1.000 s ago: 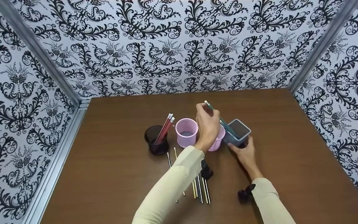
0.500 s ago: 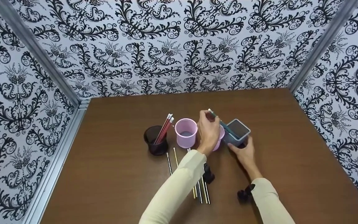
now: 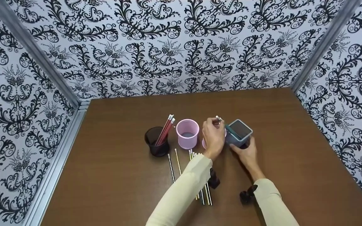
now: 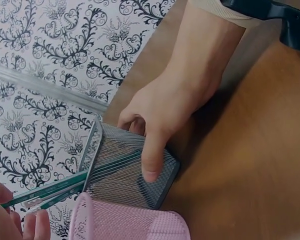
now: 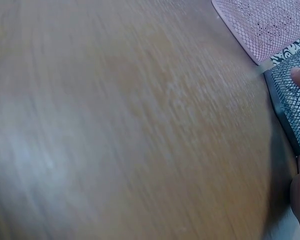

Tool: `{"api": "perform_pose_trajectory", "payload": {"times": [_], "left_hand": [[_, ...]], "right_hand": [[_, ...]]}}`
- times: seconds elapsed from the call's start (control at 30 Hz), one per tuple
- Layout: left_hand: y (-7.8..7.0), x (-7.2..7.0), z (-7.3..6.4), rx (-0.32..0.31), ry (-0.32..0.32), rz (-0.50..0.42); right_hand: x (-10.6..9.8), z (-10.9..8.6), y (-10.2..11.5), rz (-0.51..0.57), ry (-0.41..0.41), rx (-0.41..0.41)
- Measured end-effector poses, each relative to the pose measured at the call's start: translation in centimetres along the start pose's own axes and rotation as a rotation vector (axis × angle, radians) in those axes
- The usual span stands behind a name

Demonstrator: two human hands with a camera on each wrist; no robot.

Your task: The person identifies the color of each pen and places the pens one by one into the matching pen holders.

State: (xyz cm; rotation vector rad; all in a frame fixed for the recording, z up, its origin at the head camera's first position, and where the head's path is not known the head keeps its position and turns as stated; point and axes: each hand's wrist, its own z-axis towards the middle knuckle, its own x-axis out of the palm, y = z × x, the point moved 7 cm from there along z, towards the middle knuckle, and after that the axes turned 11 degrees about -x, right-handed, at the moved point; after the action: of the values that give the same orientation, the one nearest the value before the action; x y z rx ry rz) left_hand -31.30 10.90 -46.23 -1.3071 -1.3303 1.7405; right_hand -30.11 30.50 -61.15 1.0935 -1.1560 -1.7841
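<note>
The person's left hand pinches a slender green pencil near its end; the pencil reaches into a dark grey, square-rimmed mesh holder. The right hand grips the holder's side. Just beside the holder is a round pink mesh cup, partly hidden by the left hand in the head view.

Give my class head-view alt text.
The left hand holds at least one green pencil slanting into a mesh holder the right hand grips. On the table are pink cups, a dark cup of red pencils and loose pencils.
</note>
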Motion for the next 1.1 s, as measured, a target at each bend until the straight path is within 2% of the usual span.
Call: {"api": "perform_pose_trajectory", "payload": {"times": [0.3,0.47,0.67,0.93,1.1], "left_hand": [[0.6,0.5,0.0,-0.003,0.017,-0.033],[1.1,0.6,0.3,-0.042,0.029,-0.049],[1.5,1.0,0.4,-0.043,0.048,-0.050],[1.5,1.3,0.7,-0.044,0.077,-0.002],[1.8,1.2,0.7,-0.079,0.095,-0.003]], "right_hand": [[0.0,0.0,-0.1,0.007,-0.011,-0.004],[0.0,0.0,0.0,0.000,-0.010,-0.012],[0.1,-0.1,0.1,0.041,-0.008,-0.012],[0.3,-0.1,0.3,0.064,-0.010,-0.019],[0.2,-0.1,0.3,0.075,-0.007,-0.015]]}}
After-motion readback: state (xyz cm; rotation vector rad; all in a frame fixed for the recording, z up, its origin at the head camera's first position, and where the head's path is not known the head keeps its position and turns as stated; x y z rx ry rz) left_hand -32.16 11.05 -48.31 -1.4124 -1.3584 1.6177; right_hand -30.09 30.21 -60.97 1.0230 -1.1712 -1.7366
